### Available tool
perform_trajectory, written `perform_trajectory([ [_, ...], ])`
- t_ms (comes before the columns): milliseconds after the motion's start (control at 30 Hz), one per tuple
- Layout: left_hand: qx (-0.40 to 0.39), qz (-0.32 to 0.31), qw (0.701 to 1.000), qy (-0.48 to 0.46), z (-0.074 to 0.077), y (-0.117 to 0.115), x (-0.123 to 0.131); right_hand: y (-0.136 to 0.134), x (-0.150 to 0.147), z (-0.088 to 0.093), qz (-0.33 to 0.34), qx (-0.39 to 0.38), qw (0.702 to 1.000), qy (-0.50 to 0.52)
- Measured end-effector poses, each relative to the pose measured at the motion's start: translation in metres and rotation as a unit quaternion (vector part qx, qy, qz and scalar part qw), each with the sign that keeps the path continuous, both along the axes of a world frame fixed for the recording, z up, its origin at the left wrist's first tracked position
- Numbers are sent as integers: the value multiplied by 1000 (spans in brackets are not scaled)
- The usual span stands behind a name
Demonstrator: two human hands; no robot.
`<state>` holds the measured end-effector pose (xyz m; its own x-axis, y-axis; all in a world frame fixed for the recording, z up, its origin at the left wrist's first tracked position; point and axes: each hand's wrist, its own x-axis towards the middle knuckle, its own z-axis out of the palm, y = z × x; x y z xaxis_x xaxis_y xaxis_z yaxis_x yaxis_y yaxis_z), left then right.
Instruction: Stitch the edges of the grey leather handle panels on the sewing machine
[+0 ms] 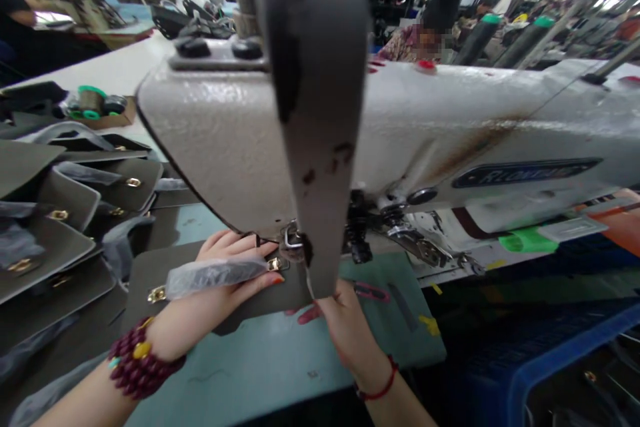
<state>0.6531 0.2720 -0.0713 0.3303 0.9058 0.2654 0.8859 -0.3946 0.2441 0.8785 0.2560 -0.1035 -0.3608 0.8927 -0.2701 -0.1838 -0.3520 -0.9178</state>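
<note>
A dark olive-grey bag panel [150,273] lies on the pale green work surface, its right end beneath the sewing machine head [215,127]. It carries a plastic-wrapped handle [215,278] with gold metal fittings at both ends. My left hand [227,273] lies flat on the panel, fingers stretched out, with the handle passing over its back. At the panel's right end, my right hand [347,327] is closed on the edge, thumb above and fingers curled lower. A blurred grey machine part [325,167] in front hides some of that grip and the stitching area.
Pink-handled thread snips [371,291] lie right of my right hand. Similar bag panels [75,193] with wrapped handles are piled at left, near a box of thread spools [93,103]. A blue crate [500,380] stands lower right. Another person [420,30] sits beyond the machine.
</note>
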Motion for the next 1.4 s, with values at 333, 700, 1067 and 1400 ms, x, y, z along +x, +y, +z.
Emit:
perform_trajectory([
  [333,-12,-23,1000,9,18,0,3,-9,8,-1,-19,-50,995,86],
  [700,-40,-10,999,-9,27,-2,7,-9,-2,0,-15,51,999,-12],
  [1067,-51,-6,997,63,27,2,12,-9,-11,-12,-37,93,994,-44],
  [1400,-23,-1,1000,8,21,5,9,-11,-13,-8,-36,55,997,-35],
])
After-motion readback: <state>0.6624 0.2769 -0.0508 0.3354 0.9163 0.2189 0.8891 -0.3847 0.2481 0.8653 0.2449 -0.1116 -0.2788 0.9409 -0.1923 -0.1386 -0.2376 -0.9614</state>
